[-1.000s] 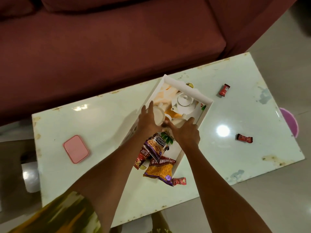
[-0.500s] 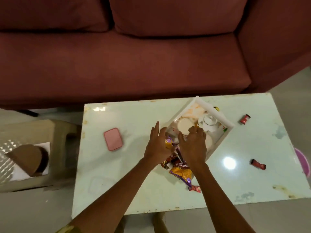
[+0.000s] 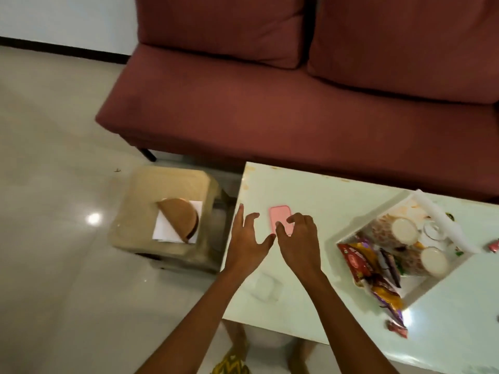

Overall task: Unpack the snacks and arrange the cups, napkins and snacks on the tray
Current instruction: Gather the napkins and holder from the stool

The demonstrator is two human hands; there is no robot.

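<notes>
White tray [image 3: 348, 233] diagonal, snack packets [image 3: 378, 268] overhanging.

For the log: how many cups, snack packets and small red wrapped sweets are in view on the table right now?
Cups: 2, in the tray
Snack packets: 3, at the tray's near end
Small red sweets: 2, on the table
Total: 7

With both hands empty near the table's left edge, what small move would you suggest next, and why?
Probably reach both hands left to the stool and pick up the white napkins lying under the brown holder. The left hand and right hand are open, and the tray already holds cups and snack packets, but no napkins.
</notes>
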